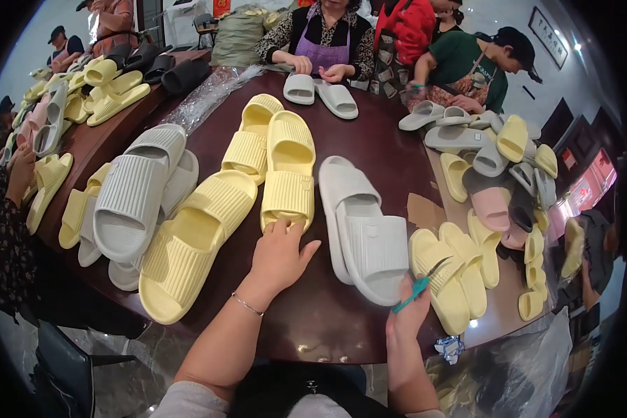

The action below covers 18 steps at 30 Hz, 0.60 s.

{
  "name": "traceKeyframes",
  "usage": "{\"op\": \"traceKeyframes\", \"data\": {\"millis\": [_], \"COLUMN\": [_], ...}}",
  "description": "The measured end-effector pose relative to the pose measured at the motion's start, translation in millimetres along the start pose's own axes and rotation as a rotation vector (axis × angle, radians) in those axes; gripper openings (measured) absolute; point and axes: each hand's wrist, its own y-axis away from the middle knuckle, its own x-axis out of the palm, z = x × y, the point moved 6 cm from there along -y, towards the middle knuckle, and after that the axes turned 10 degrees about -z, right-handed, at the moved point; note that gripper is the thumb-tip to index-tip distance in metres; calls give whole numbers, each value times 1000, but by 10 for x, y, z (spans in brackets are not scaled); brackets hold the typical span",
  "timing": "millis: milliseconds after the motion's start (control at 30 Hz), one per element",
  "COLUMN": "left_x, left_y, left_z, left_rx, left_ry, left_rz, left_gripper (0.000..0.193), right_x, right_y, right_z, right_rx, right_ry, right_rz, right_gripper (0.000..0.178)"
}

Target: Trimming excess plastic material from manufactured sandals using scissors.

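Observation:
A yellow ribbed slide slipper (289, 157) lies on the dark table in front of me. My left hand (280, 258) has its fingers curled over the near end of this slipper, thumb held out to the side. Teal-handled snips (412, 294) with a pointed metal blade are in my right hand (407, 317). That hand is right beside the toe of a grey slipper (376, 244), which overlaps another grey one; whether it touches is unclear. To the left lie a large yellow slipper (202, 240) and a grey ribbed slipper (139, 188), both on top of others.
Slippers in grey, yellow, pink and black form a pile (501, 160) on the right. More lie on a brown table (115, 111) at the left. Across the table, a person in a purple apron (324, 45) handles grey slippers. Clear plastic (522, 362) hangs at lower right.

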Motion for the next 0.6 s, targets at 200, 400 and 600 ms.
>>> {"op": "traceKeyframes", "data": {"millis": [200,400,600], "left_x": [284,358,193], "left_y": [-160,-274,-277], "left_z": [285,376,505], "left_rx": [168,140,71], "left_ry": [11,-4,-116], "left_rz": [-167,-184,-283], "left_gripper": [50,52,53], "right_x": [497,1207,1849], "right_y": [-31,-548,-715], "right_z": [-36,-286,-501], "right_rx": [27,-113,-123], "right_ry": [168,290,482], "right_rz": [116,166,452], "right_gripper": [59,58,50]}}
